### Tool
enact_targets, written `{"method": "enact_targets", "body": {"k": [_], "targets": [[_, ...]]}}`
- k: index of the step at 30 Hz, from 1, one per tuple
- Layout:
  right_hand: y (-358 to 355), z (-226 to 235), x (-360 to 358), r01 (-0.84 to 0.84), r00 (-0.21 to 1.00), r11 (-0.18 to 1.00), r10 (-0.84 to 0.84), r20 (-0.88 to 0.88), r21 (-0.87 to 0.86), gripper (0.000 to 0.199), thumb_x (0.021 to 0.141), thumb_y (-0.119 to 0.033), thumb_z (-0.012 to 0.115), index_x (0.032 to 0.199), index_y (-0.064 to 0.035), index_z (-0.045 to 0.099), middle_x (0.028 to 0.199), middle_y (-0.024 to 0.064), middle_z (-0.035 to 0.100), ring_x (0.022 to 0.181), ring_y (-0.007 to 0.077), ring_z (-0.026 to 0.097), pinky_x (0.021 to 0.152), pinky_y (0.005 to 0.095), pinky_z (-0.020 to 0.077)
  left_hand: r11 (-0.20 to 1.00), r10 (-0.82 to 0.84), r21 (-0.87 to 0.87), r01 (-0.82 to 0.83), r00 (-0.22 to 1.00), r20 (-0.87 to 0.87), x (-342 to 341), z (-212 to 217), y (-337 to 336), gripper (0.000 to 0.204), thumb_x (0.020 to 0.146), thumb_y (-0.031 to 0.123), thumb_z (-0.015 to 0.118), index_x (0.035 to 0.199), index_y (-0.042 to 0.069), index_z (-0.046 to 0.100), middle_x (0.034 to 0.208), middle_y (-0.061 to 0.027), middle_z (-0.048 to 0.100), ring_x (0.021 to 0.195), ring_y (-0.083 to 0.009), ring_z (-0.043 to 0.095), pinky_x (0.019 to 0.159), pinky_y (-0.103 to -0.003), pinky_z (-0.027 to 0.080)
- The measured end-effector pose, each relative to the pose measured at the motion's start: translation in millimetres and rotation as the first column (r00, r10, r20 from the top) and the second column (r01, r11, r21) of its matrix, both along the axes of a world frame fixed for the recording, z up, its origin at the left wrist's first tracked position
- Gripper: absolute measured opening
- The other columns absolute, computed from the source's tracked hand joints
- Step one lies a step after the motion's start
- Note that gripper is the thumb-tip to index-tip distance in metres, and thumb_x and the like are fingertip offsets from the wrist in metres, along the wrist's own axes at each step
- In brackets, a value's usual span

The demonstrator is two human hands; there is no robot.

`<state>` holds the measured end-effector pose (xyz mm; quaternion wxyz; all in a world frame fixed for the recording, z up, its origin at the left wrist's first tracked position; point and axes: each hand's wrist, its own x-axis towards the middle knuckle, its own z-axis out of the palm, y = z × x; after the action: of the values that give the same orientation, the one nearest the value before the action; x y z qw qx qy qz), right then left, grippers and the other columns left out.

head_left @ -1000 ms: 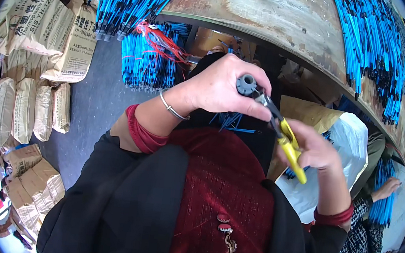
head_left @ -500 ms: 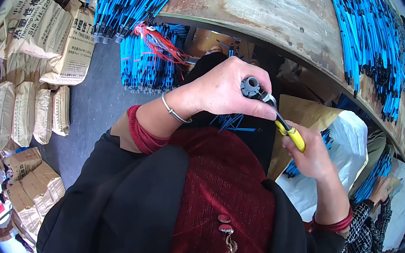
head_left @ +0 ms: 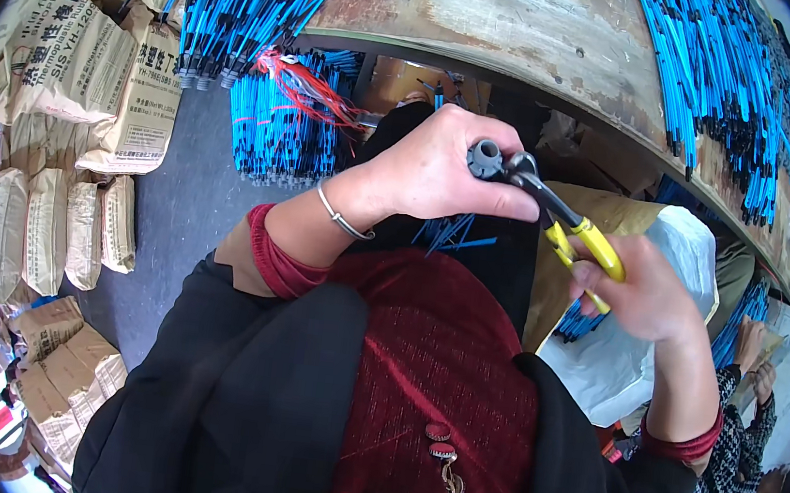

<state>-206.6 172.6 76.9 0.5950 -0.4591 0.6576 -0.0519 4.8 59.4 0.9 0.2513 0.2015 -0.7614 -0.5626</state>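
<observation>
While stacked tan paper sacks (head_left: 62, 92) sit far left, the left hand (head_left: 443, 169) clamps its fingers (head_left: 503, 198) around a short dark tube (head_left: 485, 157), steadying it for yellow-handled metal pliers (head_left: 563, 225) squeezed in the right hand (head_left: 643, 294).

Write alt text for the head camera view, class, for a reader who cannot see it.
A person's left hand holds a small black tube at the metal tip of yellow-handled pliers, which the right hand grips. Ahead, bundles of blue cables lie on a worn wooden table; stacked paper sacks stand to the left.
</observation>
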Motion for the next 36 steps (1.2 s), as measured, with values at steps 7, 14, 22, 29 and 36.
{"method": "enact_targets", "body": {"k": [7, 14, 22, 29, 36], "targets": [[-3, 5, -11, 0.027, 0.999, 0.998, -0.025, 0.040, -0.049, 0.015, 0.087, -0.006, 0.053, 0.099, 0.0021, 0.058, 0.072, 0.0025, 0.061, 0.059, 0.0087, 0.057, 0.053, 0.0228, 0.0461, 0.993, -0.111, 0.050, 0.110, 0.994, 0.002, 3, 6, -5, 0.024, 0.065, 0.015, 0.081, 0.074, 0.003, 0.062, 0.058, 0.0011, 0.053, 0.055, -0.0048, 0.048, 0.050, -0.022, 0.039], [1, 8, 22, 0.054, 0.997, 0.988, -0.061, -0.050, -0.146, 0.020, 0.087, -0.007, 0.054, 0.105, 0.0007, 0.054, 0.067, 0.0029, 0.057, 0.056, 0.0092, 0.056, 0.053, 0.0223, 0.0466, 0.994, 0.092, 0.053, -0.099, 0.988, 0.124, -1, 0, -4, 0.024, 0.064, 0.014, 0.081, 0.079, 0.002, 0.065, 0.067, -0.0005, 0.059, 0.062, -0.0055, 0.053, 0.058, -0.021, 0.043], [24, -76, 24, 0.431, 0.871, 0.761, -0.211, 0.444, -0.485, 0.032, 0.088, -0.008, 0.053, 0.118, -0.0016, 0.047, 0.094, 0.0096, 0.052, 0.082, 0.0154, 0.056, 0.064, 0.0290, 0.0503, 0.940, 0.011, 0.331, 0.089, 0.957, -0.289, 6, -18, -10, 0.063, 0.063, 0.009, 0.080, 0.118, 0.003, 0.051, 0.087, -0.0058, 0.064, 0.079, -0.0120, 0.058, 0.074, -0.026, 0.048], [20, -92, 16, 0.321, 0.947, 0.617, -0.204, 0.249, -0.718, 0.047, 0.078, -0.001, 0.059, 0.123, -0.0067, 0.045, 0.117, 0.0148, 0.041, 0.107, 0.0267, 0.047, 0.087, 0.0429, 0.0451, 0.946, 0.040, 0.323, 0.026, 0.980, -0.194, 15, -29, -6, 0.073, 0.061, 0.005, 0.079, 0.124, 0.002, 0.042, 0.093, -0.0108, 0.064, 0.085, -0.0167, 0.061, 0.080, -0.031, 0.048], [-4, -88, 10, -0.715, 0.637, 0.025, -0.388, -0.666, -0.699, 0.058, 0.065, 0.004, 0.061, 0.121, -0.0113, 0.051, 0.120, 0.0154, 0.043, 0.114, 0.0357, 0.040, 0.102, 0.0545, 0.0281, 0.960, 0.058, 0.280, -0.028, 0.993, -0.100, 20, -25, -5, 0.055, 0.059, 0.007, 0.082, 0.107, 0.001, 0.055, 0.091, -0.0089, 0.065, 0.086, -0.0153, 0.061, 0.079, -0.030, 0.048]]}}
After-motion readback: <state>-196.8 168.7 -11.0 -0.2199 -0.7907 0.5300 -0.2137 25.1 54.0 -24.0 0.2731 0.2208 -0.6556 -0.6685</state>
